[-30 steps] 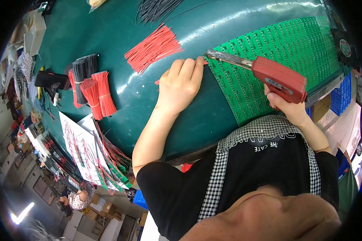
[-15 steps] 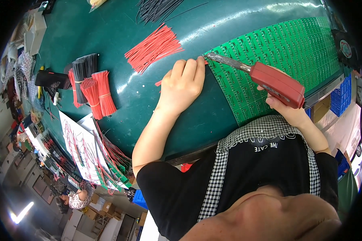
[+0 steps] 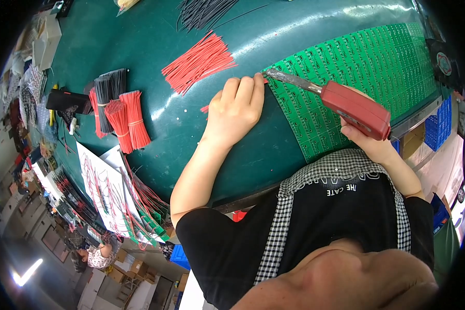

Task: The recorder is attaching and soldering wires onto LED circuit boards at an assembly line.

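Note:
In my right hand is a red soldering gun, its fingers wrapped under the handle. Its long metal tip points left and reaches the near-left corner of a sheet of green circuit boards. My left hand is closed beside that corner, fingertips pinched close to the gun's tip. A short red wire pokes out at the left of this hand, and a bit of red shows by its fingertips; the hand covers whatever lies between. The exact contact at the tip is too small to tell.
Loose red wires lie left of the boards, with black wires beyond. Bundled red and black wires rest farther left. Wired boards lie on white sheets at the table's left edge. A black round device stands at right.
Both hands and the soldering gun stay almost in place. A right fingertip that showed beneath the gun's body is now out of sight.

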A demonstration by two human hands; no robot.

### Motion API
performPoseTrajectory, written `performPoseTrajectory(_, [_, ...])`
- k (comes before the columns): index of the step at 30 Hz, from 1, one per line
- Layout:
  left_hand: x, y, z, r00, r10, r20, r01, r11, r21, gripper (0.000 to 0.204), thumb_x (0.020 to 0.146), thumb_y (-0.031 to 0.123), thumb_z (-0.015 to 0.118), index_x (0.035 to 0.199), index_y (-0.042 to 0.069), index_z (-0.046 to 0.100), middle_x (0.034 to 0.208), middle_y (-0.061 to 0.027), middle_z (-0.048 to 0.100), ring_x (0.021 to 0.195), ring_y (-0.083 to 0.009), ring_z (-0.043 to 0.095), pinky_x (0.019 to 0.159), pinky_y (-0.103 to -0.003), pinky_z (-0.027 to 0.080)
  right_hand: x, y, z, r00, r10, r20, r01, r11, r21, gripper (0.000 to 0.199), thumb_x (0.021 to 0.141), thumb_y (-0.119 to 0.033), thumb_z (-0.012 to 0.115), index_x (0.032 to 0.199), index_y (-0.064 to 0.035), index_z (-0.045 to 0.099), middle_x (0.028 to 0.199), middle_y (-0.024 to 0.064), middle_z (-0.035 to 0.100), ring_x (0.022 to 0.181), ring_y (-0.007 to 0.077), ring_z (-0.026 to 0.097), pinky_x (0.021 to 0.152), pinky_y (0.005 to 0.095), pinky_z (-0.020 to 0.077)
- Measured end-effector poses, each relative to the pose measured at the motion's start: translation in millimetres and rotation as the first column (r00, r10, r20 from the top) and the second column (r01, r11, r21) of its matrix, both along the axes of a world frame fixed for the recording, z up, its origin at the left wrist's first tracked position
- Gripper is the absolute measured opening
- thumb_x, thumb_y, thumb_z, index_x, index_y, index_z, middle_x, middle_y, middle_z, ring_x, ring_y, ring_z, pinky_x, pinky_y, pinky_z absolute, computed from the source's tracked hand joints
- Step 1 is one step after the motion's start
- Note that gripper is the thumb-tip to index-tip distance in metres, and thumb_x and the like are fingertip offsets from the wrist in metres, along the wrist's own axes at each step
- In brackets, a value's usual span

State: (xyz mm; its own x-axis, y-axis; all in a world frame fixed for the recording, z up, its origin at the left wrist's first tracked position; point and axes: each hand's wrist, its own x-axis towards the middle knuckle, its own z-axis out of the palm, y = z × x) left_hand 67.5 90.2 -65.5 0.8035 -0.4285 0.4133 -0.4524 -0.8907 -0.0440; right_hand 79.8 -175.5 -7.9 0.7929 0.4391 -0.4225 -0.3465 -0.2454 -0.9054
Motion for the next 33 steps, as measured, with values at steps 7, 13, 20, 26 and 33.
performPoseTrajectory(7, [-1.6,-3.9,3.5,0.999,0.03,-0.026,-0.03,1.0,0.007,0.023,0.067,0.008,0.061,0.09,0.007,0.062,0.068,-0.0004,0.043,0.063,-0.0112,0.05,0.045,-0.023,0.042,-0.3,0.1,2.5,0.999,-0.034,-0.002,0.035,0.992,0.122,0.054,0.074,-0.003,0.068,0.123,0.0012,0.045,0.116,0.0086,0.054,0.09,0.012,0.057,0.077,0.025,0.0458])
performPoseTrajectory(13, [-0.1,-1.2,1.1,1.0,-0.009,0.007,0.009,1.0,0.021,0.02,0.068,0.009,0.06,0.087,0.003,0.061,0.066,0.0005,0.041,0.06,-0.0092,0.046,0.041,-0.018,0.039,2.6,-0.2,3.9,0.997,0.01,0.071,-0.016,0.996,0.084,0.055,0.073,-0.002,0.067,0.123,0.0021,0.045,0.116,0.0094,0.055,0.093,0.0134,0.057,0.081,0.0262,0.0455])
performPoseTrajectory(20, [0.9,-0.7,-1.4,0.999,-0.032,0.037,0.031,0.999,0.023,0.021,0.066,0.008,0.059,0.087,0.003,0.061,0.066,0.0,0.042,0.06,-0.0096,0.046,0.041,-0.018,0.039,4.8,-0.3,5.6,0.978,0.104,0.179,-0.107,0.994,0.011,0.054,0.072,-0.003,0.067,0.122,0.0014,0.046,0.116,0.0087,0.055,0.088,0.0103,0.057,0.081,0.024,0.0442])
performPoseTrajectory(26, [-1.1,-3.9,0.0,0.999,-0.027,0.043,0.026,0.999,0.023,0.023,0.065,0.008,0.059,0.087,0.002,0.061,0.067,-0.0003,0.042,0.06,-0.0098,0.046,0.042,-0.018,0.039,3.1,-4.1,8.5,0.975,0.071,0.211,-0.069,0.997,-0.017,0.056,0.072,-0.005,0.068,0.123,0.0017,0.046,0.112,0.009,0.058,0.088,0.0088,0.056,0.078,0.0231,0.0437])
performPoseTrajectory(33, [-3.8,-7.7,3.2,0.999,0.032,-0.017,-0.032,0.999,0.038,0.025,0.065,0.007,0.06,0.09,0.006,0.062,0.068,-0.0006,0.043,0.063,-0.0111,0.05,0.048,-0.023,0.043,0.5,-11.9,5.2,1.0,-0.001,0.006,0.001,0.999,0.034,0.057,0.074,-0.002,0.067,0.125,0.0,0.041,0.111,0.0098,0.057,0.099,0.013,0.056,0.08,0.024,0.0443])
